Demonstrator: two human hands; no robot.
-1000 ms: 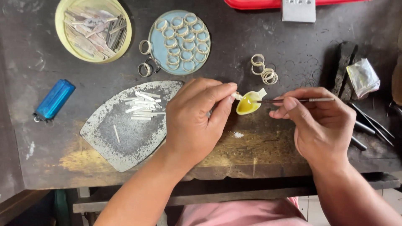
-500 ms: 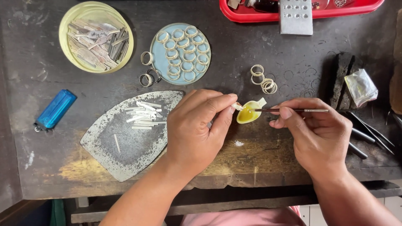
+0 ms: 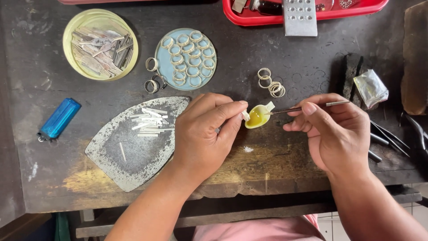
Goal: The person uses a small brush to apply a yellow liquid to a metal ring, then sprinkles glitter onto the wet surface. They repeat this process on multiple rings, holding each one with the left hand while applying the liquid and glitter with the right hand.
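My left hand (image 3: pixel 205 131) pinches a small white strip piece (image 3: pixel 245 115) between thumb and forefinger, right at the rim of a tiny yellow dish (image 3: pixel 257 117) holding amber liquid. My right hand (image 3: pixel 332 129) grips a thin metal tool (image 3: pixel 307 107) whose tip reaches into the dish from the right. Both hands rest on the dark worn workbench (image 3: pixel 276 156).
A grey iron-shaped metal plate (image 3: pixel 133 151) carries several white strips (image 3: pixel 149 121). A blue round lid (image 3: pixel 186 58) holds several rings; loose rings (image 3: pixel 269 82) lie nearby. A yellow dish of strips (image 3: pixel 100 43), blue lighter (image 3: pixel 59 118), red tray (image 3: pixel 307 11), plastic bag (image 3: pixel 371 88) and pliers (image 3: pixel 392 138) surround.
The view has shifted slightly downward on the bench. Both hands stay at the yellow dish; the tool tip has moved in closer to the liquid.
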